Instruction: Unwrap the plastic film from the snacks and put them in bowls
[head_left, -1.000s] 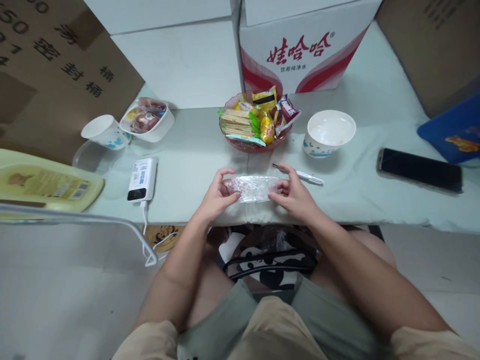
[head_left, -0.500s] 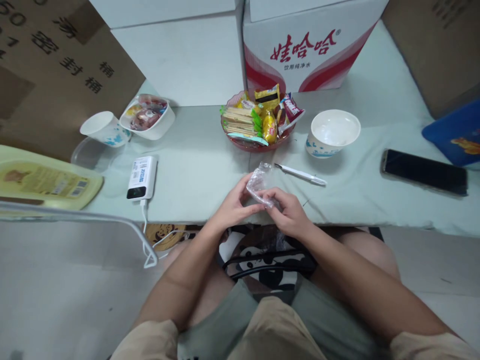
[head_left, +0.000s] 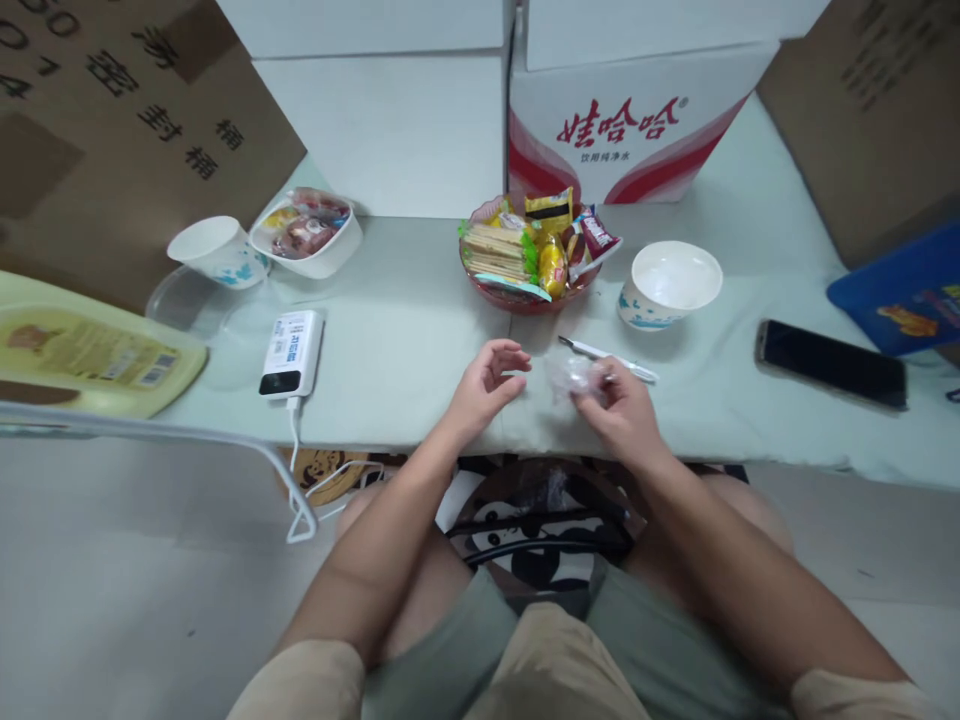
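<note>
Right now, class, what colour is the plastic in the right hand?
The plastic looks clear and colourless, seen best in the head view.

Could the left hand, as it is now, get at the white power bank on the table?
Probably yes: the left hand looks empty, and nothing seems to stand between it and the white power bank; its cable hangs from the near end.

the location appeared to be a household room. indicators comprised a cloth-covered table [head_left: 405, 320], a snack bowl [head_left: 529, 301], a phone [head_left: 831, 366] and stacked cartons [head_left: 622, 100].
</note>
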